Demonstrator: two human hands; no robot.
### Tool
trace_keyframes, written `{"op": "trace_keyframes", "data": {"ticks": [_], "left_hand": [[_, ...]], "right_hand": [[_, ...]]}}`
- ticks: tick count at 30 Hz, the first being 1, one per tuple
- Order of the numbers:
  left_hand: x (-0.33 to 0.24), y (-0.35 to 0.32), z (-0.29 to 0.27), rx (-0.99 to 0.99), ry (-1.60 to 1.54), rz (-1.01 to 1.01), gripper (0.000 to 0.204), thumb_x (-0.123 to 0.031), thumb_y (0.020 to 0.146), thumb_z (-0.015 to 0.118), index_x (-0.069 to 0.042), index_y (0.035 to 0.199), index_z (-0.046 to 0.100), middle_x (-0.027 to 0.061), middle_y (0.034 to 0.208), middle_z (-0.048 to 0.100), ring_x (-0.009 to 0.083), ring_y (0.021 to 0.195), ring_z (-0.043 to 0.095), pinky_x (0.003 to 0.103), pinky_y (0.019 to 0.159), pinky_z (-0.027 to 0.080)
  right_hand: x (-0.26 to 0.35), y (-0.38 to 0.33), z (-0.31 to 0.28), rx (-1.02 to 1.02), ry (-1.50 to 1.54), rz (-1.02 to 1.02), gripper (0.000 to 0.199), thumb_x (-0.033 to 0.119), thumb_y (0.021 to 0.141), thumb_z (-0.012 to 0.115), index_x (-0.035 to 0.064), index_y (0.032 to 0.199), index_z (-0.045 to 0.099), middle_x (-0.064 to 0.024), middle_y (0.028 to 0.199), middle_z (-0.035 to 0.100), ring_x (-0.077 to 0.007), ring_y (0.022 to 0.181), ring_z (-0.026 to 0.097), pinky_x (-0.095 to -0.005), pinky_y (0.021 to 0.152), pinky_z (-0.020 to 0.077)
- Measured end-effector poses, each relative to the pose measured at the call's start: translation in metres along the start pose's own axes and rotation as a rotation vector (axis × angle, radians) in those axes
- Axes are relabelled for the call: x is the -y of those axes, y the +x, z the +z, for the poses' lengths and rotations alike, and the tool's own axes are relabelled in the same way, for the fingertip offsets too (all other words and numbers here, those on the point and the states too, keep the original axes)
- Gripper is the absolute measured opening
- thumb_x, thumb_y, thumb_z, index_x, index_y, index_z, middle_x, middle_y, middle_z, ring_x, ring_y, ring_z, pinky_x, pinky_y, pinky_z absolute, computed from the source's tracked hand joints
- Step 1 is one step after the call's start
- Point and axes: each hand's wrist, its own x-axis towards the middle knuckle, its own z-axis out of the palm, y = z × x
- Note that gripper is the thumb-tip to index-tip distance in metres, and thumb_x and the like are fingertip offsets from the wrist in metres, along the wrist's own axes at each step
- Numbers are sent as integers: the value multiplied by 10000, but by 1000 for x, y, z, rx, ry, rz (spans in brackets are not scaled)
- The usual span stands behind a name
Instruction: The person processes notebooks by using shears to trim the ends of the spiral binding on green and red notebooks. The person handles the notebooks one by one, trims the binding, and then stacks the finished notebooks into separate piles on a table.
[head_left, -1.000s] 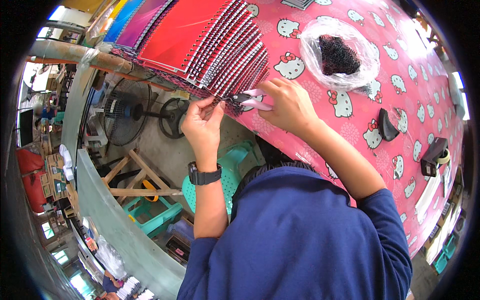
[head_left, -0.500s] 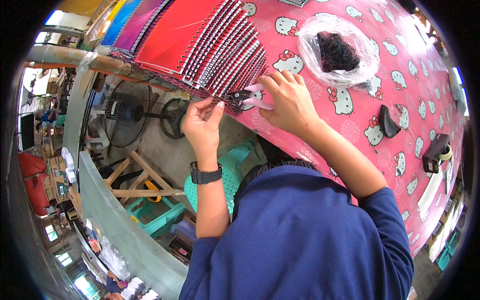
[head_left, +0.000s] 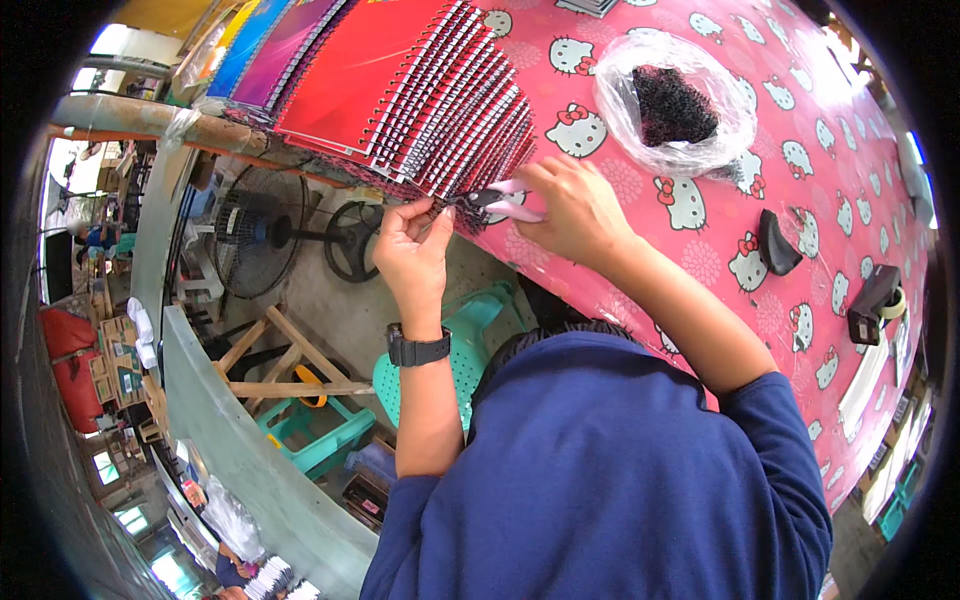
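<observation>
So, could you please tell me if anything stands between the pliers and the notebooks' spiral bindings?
Nothing visible does: the right hand holds the pliers, their tips at the lower end of the spiral bindings. The left hand is close beside; actual contact is too small to tell.

The left forearm [head_left: 430, 425] rises almost upright, its wrist [head_left: 421, 325] roughly straight. The left hand [head_left: 413, 245] brings thumb and forefinger close together at the tips, the other fingers bent in toward the palm. The right forearm [head_left: 690, 305] slants up and to the left, and the right hand [head_left: 575, 208] is curled in a grip, back of the hand mostly upward. Both hands work near each other, not touching
</observation>
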Motion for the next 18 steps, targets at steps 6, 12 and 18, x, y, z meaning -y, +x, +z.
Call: {"op": "trace_keyframes", "data": {"ticks": [6, 12, 18], "left_hand": [[1, 3, -1, -13, -26, -72, 244, 41, 762, 714, 38, 955, 564, 61, 862, 624, 97, 757, 585, 215, 702, 480], [7, 1, -4, -6, 4, -34, 252, 46, 750, 721, 39, 954, 572, 64, 888, 601, 101, 790, 576, 229, 739, 476], [10, 1, -5, -8, 1, -39, 237, 54, 749, 716, 38, 941, 578, 71, 912, 608, 112, 813, 586, 236, 750, 479]], "right_hand": [[-4, 3, 0, -73, -150, -48, 456, 228, 651, 719, 74, 1056, 579, -81, 969, 584, -273, 976, 534, -423, 821, 405], [-3, 0, -3, -61, -163, -47, 436, 244, 641, 719, 76, 1024, 595, -84, 957, 579, -270, 971, 530, -420, 817, 407], [1, 1, 5, -82, -155, -69, 389, 249, 665, 718, 73, 995, 611, -88, 881, 592, -270, 897, 560, -405, 793, 428]]}}
